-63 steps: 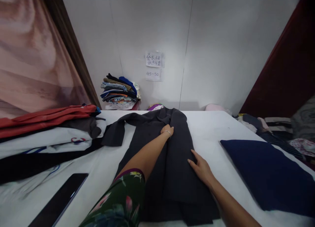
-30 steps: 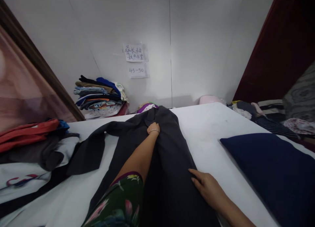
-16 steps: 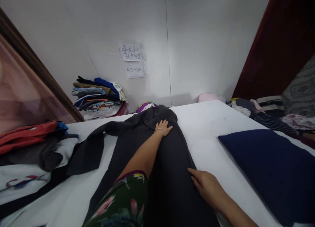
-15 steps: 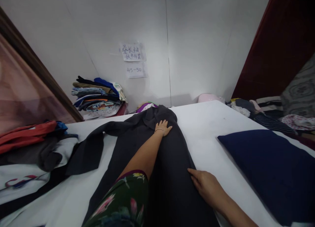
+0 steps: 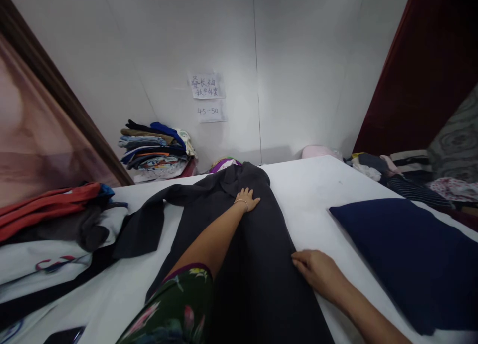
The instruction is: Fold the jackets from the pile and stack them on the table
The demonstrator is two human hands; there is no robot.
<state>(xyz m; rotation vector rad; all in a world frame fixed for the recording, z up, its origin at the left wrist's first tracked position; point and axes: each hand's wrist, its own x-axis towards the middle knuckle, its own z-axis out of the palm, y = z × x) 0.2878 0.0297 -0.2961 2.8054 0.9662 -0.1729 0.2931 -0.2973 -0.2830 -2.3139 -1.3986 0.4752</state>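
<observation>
The left hand (image 5: pixel 247 199) lies flat, fingers slightly spread, on the upper part of a charcoal-grey long-sleeved coat (image 5: pixel 263 254), a thin bracelet (image 5: pixel 242 201) at its wrist. The right hand (image 5: pixel 319 270) has thumb and forefinger drawn close together at the coat's right edge; whether cloth is caught between them cannot be told. The coat lies lengthwise on a white table (image 5: pixel 313 189), collar end away from the person, one sleeve (image 5: pixel 140 229) stretched out leftward. Right of it, well apart, is a folded navy garment (image 5: pixel 403 254). To the left sits a heap of clothes topped by a red garment (image 5: pixel 52 207), with a dark phone (image 5: pixel 64 336) partly visible at the bottom edge. Beyond the table stands a stack of folded clothes (image 5: pixel 159 147); handwritten paper signs (image 5: pixel 208 86) hang on the wall (image 5: pixel 306 65).
</observation>
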